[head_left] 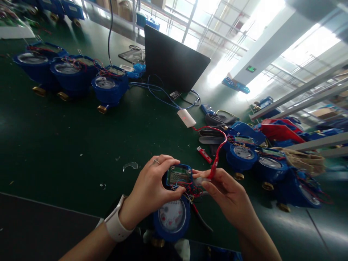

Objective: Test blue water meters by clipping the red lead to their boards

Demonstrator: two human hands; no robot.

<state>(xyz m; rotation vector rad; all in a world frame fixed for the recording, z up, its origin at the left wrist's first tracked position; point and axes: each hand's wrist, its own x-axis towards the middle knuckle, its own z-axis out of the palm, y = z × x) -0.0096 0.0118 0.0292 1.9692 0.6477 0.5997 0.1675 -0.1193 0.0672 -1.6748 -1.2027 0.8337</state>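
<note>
A blue water meter [172, 217] with a round glass dial is in front of me at the bottom of the view. My left hand [149, 181] grips the meter's open electronics box, fingers on the top edge and thumb below. Inside it, an LCD display [178, 177] shows digits, with thin coloured wires running beneath. My right hand [230, 197] pinches a pale connector [201, 181] at the end of a red cable [223, 139], right beside the box. The cable leads up to a small white adapter box [186, 118]. Pliers [201, 217] lie partly behind the meter.
More blue water meters stand at the left [108, 88] and right [241, 156]. Behind the adapter is a black laptop [174, 58] with blue cables. A red battery [203, 155] and a clear plastic piece [130, 166] lie on the green tabletop [67, 145]. A red bin [281, 130] sits farther right.
</note>
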